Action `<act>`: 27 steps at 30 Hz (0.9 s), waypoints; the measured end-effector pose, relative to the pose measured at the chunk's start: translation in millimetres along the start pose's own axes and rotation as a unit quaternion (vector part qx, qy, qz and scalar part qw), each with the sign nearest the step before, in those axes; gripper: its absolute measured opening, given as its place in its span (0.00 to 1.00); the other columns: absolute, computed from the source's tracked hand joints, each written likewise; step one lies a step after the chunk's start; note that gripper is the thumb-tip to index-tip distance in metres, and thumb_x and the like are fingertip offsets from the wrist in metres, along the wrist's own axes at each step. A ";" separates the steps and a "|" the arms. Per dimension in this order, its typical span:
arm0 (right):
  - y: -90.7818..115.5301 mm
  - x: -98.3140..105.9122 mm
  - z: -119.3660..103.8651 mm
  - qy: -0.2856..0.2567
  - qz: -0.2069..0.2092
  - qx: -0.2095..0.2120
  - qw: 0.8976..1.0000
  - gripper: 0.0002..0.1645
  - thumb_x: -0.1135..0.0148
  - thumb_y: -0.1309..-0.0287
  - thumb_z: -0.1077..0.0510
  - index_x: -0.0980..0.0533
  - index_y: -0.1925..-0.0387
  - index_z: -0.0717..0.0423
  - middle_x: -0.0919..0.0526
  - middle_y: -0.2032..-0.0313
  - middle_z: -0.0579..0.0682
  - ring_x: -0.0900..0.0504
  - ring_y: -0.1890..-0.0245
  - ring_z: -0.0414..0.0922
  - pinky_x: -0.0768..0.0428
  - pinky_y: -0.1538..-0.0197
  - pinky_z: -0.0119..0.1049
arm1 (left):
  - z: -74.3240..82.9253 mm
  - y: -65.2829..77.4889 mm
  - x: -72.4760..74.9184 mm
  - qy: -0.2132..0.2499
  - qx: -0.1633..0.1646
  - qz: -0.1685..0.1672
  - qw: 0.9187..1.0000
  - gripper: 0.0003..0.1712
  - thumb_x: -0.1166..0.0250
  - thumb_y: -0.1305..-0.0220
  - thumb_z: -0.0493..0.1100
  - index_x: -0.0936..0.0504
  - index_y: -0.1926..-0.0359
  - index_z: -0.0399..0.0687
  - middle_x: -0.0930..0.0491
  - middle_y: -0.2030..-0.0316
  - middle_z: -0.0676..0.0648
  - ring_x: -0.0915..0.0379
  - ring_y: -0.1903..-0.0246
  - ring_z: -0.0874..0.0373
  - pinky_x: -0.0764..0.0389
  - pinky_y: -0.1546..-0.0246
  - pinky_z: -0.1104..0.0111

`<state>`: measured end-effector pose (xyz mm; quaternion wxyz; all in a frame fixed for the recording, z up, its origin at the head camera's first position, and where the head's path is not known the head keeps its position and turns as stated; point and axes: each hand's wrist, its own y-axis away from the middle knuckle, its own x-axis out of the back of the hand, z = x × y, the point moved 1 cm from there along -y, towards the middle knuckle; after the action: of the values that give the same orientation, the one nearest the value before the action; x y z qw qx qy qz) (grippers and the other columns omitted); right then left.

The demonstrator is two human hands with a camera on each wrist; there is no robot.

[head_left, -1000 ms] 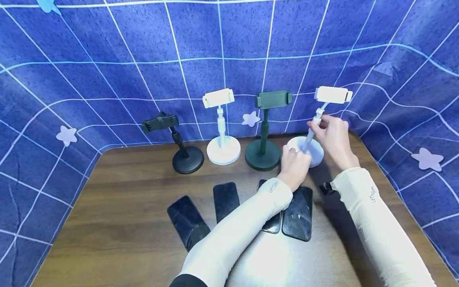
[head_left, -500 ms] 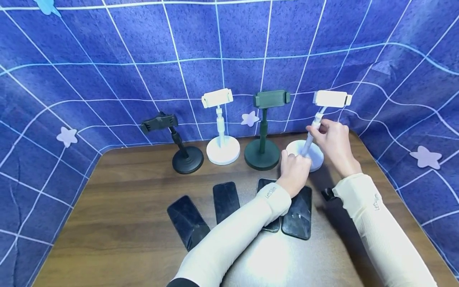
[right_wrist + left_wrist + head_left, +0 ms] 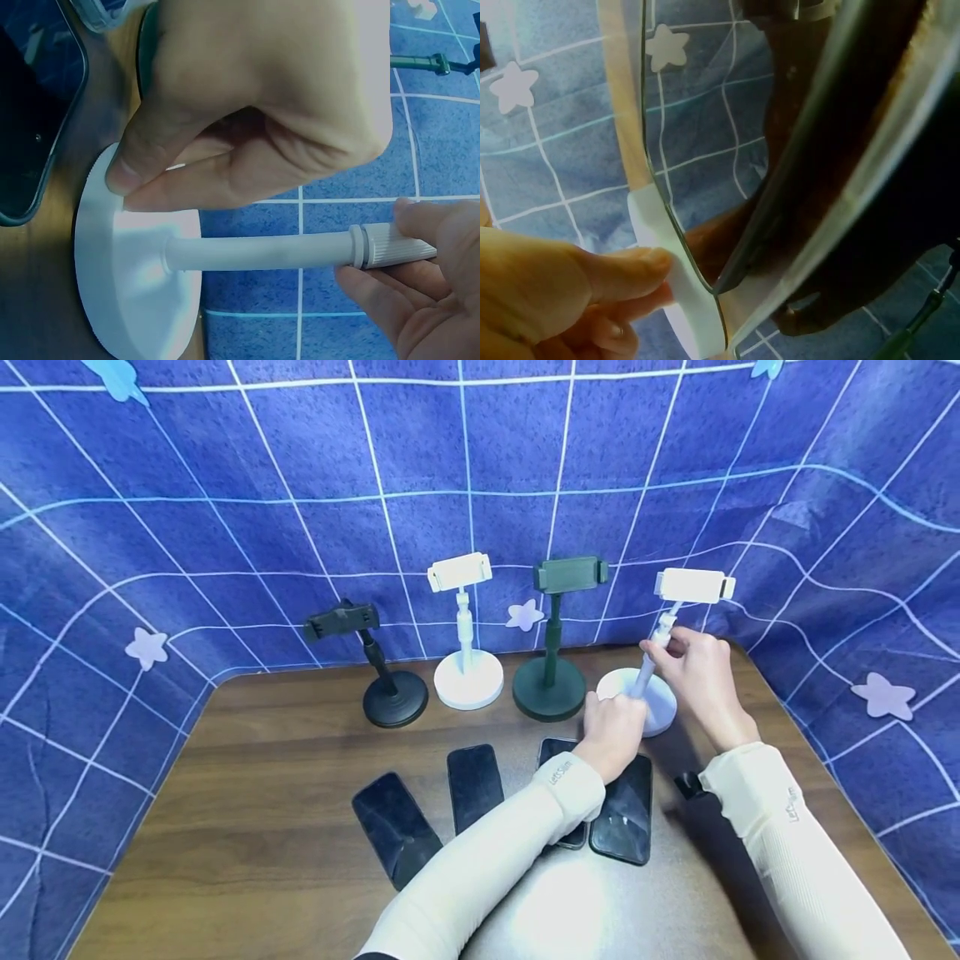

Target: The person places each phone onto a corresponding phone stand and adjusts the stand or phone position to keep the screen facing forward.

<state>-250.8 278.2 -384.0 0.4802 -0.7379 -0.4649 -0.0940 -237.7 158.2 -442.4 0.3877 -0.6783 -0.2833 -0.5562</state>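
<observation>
- White stand (image 3: 644, 677): right of the green stand (image 3: 550, 687).
- Grip: left hand (image 3: 615, 731) pinches its base (image 3: 139, 292); right hand (image 3: 701, 672) pinches its ridged collar (image 3: 386, 245).
- Advisable: keep base steady, turn collar gently, avoid levering the pole (image 3: 262, 253).

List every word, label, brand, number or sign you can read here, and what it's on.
"Let'sSlim": left sleeve cuff; tiny, so the apostrophe is uncertain.
"Let...lim": right sleeve cuff; the middle is too blurred to read.
No other readable text: none on the visible parts of the phones or stands.
</observation>
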 end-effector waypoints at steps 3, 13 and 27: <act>4.0 -0.4 0.1 0.004 0.006 0.008 1.000 0.13 0.30 0.45 0.56 0.21 0.78 0.61 0.14 0.78 0.59 0.17 0.76 0.52 0.27 0.75 0.49 | -1.5 3.2 -0.1 0.005 0.000 -0.014 1.000 0.04 0.36 0.37 0.48 0.15 0.65 0.65 0.14 0.68 0.58 0.20 0.69 0.61 0.33 0.65 0.63; 9.5 0.8 -4.3 0.004 0.017 0.029 0.999 0.13 0.29 0.47 0.57 0.21 0.79 0.61 0.15 0.80 0.59 0.19 0.80 0.53 0.29 0.77 0.50 | -7.0 11.7 0.5 0.016 0.009 -0.018 1.000 0.05 0.36 0.36 0.45 0.16 0.66 0.62 0.15 0.69 0.56 0.21 0.69 0.60 0.33 0.69 0.65; 15.1 1.8 -10.2 0.009 0.023 0.046 0.999 0.12 0.28 0.48 0.58 0.21 0.78 0.62 0.15 0.81 0.59 0.18 0.77 0.57 0.28 0.76 0.53 | -12.3 18.8 2.3 0.049 0.020 -0.030 0.998 0.04 0.36 0.36 0.44 0.17 0.67 0.60 0.16 0.69 0.55 0.21 0.69 0.61 0.31 0.69 0.65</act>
<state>-235.0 269.6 -387.0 0.5199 -0.7243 -0.4478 -0.0681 -228.5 137.6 -443.2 0.3978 -0.6336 -0.2954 -0.5941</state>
